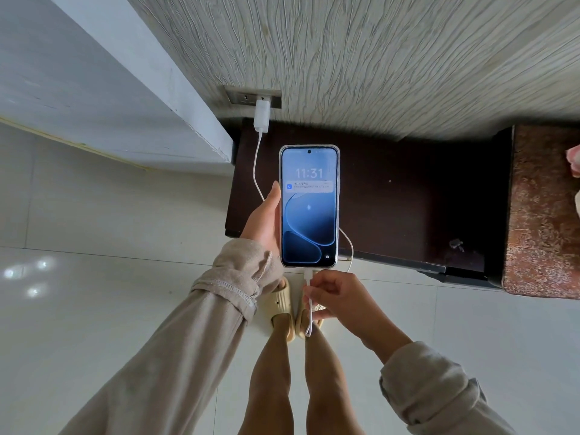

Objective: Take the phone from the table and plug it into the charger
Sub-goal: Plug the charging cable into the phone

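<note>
My left hand [263, 219] holds the phone [309, 215] upright by its left edge, above the dark table [408, 199]. Its screen is lit and reads 11:31. The white cable [256, 171] runs from the white charger block [262, 116], plugged into the wall socket [243, 97], behind the phone and round to its bottom edge. The cable's plug sits in the phone's bottom port. My right hand [335, 296] pinches the cable just under that plug.
A brown patterned bed edge [543, 215] stands to the right of the table. A white door or panel [94, 89] leans in at the left. Pale tiled floor [94, 309] lies below, with my legs and beige slippers [282, 306] under the phone.
</note>
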